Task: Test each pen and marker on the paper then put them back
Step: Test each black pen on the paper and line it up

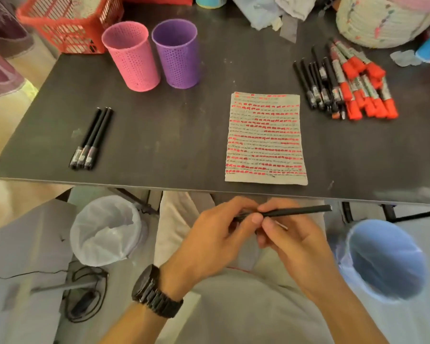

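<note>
Nearest to me, below the table's front edge, both hands meet over the lap on one black pen (296,211). The left hand (216,234), a dark watch (154,291) on its wrist, curls its fingers round the pen's left end and hides it, so I cannot tell whether a cap is on. The right hand (291,239) pinches the barrel between thumb and fingers, and the rest of the pen juts out to the right. A white-lined bin (104,232) and a blurred blue bin (387,259) flank the legs. On the dark table (171,135), just beyond the hands, the paper (265,137) lies covered in rows of red and dark strokes, and I can read none of it. Three black pens (92,140) lie side by side to the left. Further back to the right is a pile of black pens and red-capped markers (345,83), their labels too small to read. Far left stand a pink cup (132,58) and a purple cup (176,53), with a red basket (67,23) cut off by the frame behind them.
</note>
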A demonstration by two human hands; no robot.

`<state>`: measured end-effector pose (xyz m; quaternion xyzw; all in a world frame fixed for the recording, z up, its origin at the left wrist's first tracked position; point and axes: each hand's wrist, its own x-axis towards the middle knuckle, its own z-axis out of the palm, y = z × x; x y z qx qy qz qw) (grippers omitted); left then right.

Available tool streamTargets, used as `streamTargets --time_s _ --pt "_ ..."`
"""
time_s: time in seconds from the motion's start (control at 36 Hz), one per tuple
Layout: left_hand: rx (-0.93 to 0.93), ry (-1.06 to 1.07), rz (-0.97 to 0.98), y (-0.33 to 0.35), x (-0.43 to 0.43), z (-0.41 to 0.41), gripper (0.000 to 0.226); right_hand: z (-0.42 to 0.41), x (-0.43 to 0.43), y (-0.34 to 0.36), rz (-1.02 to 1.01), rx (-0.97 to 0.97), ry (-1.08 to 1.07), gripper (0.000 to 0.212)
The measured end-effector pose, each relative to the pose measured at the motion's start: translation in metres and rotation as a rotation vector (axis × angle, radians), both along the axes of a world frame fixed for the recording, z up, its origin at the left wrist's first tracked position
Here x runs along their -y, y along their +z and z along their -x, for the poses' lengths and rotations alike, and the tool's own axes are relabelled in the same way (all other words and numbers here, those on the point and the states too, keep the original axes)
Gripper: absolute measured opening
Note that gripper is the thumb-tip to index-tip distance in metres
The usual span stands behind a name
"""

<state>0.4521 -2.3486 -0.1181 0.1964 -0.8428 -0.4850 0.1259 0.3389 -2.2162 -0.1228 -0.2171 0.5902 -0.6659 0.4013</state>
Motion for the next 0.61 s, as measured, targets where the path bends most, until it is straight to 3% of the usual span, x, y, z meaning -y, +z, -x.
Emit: streamTargets --time_s 0.06,0.14,0.42,0.5,0.61 --pt "0.055 -0.019 0.034 -0.004 -0.001 -0.001 0.024 -0.002 -0.001 0.0 -0.037 -0.097 -0.017 0.018" --pt "0.15 -0.034 0.137 -0.012 -0.005 -0.002 0.045 -0.004 -0.001 -0.001 -0.087 -0.209 -0.054 0.012" --pt "0.124 0.058 -0.027 -0.018 -0.011 -0.006 0.068 0.001 -0.006 0.002 -0.099 -0.269 0.001 0.013" --pt "0.16 0.063 0.1 -0.015 -0.004 -0.007 0.066 0.006 -0.002 0.006 -0.035 -0.234 -0.062 0.014" --pt "0.094 0.213 0.355 -0.006 0.018 -0.003 0.044 0.022 0.009 0.019 0.067 -0.144 -0.211 0.033"
